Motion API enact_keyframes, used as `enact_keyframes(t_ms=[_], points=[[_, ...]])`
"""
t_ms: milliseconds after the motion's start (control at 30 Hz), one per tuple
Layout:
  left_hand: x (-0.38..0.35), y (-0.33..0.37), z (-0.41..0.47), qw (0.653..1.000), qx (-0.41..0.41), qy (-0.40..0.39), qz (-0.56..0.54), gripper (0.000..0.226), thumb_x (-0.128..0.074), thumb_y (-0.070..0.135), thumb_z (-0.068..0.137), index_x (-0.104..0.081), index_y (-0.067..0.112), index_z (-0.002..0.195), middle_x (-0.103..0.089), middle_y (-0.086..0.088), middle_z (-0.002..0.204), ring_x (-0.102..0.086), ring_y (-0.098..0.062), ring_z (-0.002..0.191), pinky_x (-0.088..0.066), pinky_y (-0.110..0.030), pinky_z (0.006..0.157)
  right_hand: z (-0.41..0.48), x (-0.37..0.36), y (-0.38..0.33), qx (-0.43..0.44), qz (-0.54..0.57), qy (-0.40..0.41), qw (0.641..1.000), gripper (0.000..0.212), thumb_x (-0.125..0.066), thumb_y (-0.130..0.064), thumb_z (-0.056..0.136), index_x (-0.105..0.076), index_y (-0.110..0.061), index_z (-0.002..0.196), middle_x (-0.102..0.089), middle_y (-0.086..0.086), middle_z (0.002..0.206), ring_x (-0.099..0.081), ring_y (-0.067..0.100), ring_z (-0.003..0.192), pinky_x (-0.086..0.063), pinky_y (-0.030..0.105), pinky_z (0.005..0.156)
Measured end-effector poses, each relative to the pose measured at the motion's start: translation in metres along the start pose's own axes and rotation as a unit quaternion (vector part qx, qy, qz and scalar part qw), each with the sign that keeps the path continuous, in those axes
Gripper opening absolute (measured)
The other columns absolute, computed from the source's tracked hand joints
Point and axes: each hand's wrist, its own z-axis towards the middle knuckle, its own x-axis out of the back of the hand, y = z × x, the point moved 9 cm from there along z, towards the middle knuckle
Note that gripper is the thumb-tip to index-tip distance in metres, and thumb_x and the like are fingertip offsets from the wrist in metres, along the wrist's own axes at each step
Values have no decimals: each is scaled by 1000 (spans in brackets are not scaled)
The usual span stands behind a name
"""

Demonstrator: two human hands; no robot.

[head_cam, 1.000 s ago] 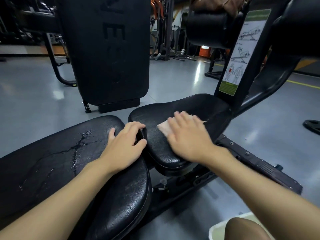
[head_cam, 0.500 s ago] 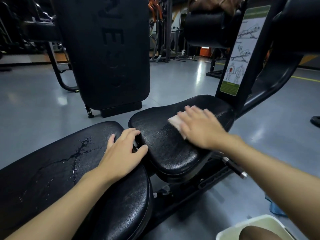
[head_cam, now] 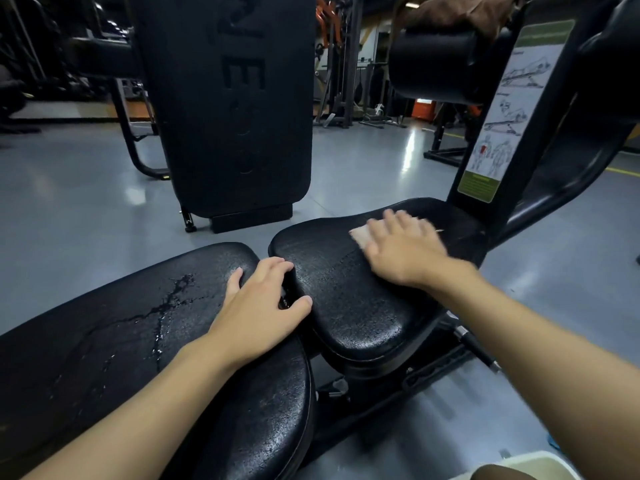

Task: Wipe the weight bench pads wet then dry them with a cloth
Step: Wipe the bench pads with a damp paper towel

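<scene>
Fingers [head_cam: 391,220] of the right hand [head_cam: 401,251] lie straight and a little spread, flat on a pale cloth [head_cam: 360,235], and press it onto the far part of the seat pad [head_cam: 346,306]. This hand looks blurred. Only a corner of the cloth shows at the left of the fingers.

Fingers [head_cam: 273,268] of the left hand [head_cam: 259,306] are curled over the far end of the long pad [head_cam: 121,341], with their tips in the gap between the two pads. The thumb lies apart from them, near the seat pad.

Both pads are black with a grained, shiny skin. On the long pad a thin streak of water [head_cam: 166,299] with small drops runs near the left hand.

Behind, on the left, an upright black pad [head_cam: 239,98] carries large embossed letters. I can read an "E", the rest is not clear. On the right, a placard [head_cam: 509,109] on the frame shows exercise drawings with a green band below; its text is too small to read.

A brown cloth [head_cam: 460,8] lies on the roller pad [head_cam: 433,64] at far right.
</scene>
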Motion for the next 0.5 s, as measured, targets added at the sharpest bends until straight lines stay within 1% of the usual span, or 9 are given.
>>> enact_keyframes(t_ms=[67, 133, 200, 233, 267, 333, 400, 500], points=[[1, 0, 1, 1000, 5, 2, -12, 54, -41, 48, 97, -36, 24, 145, -30, 17, 150, -32, 8, 111, 3, -38, 122, -16, -3, -49, 72, -4, 7, 997, 59, -14, -46, 102, -11, -26, 158, 0, 5, 167, 3, 25, 152, -1, 52, 121], [4, -3, 1, 998, 25, 9, -49, 52, -36, 35, 98, -31, 22, 148, -30, 12, 154, -27, 7, 123, -1, -37, 122, -32, -7, -85, 142, 5, -11, 990, 58, -17, -46, 103, -9, -28, 158, 3, 4, 167, 7, 24, 152, 3, 52, 120], [9, -6, 0, 994, 52, 18, -90, 54, -37, 22, 98, -25, 22, 151, -27, 9, 156, -20, -2, 136, -8, -38, 122, -40, -8, -97, 171, 30, -24, 984, 57, -17, -49, 102, -9, -33, 157, 5, 3, 166, 11, 22, 152, 9, 55, 119], [10, -5, -1, 994, 56, 18, -95, 56, -37, 20, 98, -23, 22, 152, -24, 8, 158, -17, -8, 140, -10, -39, 121, -42, -8, -96, 175, 37, -19, 984, 57, -16, -51, 102, -10, -35, 157, 5, 3, 167, 11, 22, 152, 10, 55, 119], [10, -3, -3, 994, 56, 17, -90, 57, -38, 20, 98, -21, 21, 152, -23, 8, 158, -16, -9, 141, -10, -38, 121, -44, -7, -95, 178, 32, -11, 983, 56, -15, -52, 102, -10, -37, 156, 3, 3, 167, 10, 22, 152, 9, 54, 119], [10, -1, -4, 996, 58, 11, -70, 58, -39, 25, 99, -19, 21, 153, -20, 8, 160, -13, -7, 142, -6, -35, 122, -40, -8, -90, 189, 10, -10, 982, 56, -15, -52, 103, -10, -38, 156, 2, 2, 167, 7, 20, 152, 5, 52, 121], [8, -2, -3, 998, 56, 2, -42, 59, -40, 37, 100, -19, 23, 153, -20, 10, 161, -10, -5, 142, 0, -32, 121, -26, -7, -77, 184, 2, -25, 983, 56, -16, -51, 103, -9, -38, 157, 2, 1, 167, 6, 19, 153, 3, 50, 122], [4, -2, 0, 1000, 28, -6, -3, 66, -37, 61, 94, -27, 28, 151, -20, 14, 160, -10, 0, 143, 5, -33, 121, 5, 1, -29, 123, 11, -23, 992, 56, -15, -51, 103, -10, -38, 157, 1, 0, 167, 3, 19, 153, 1, 48, 122]])
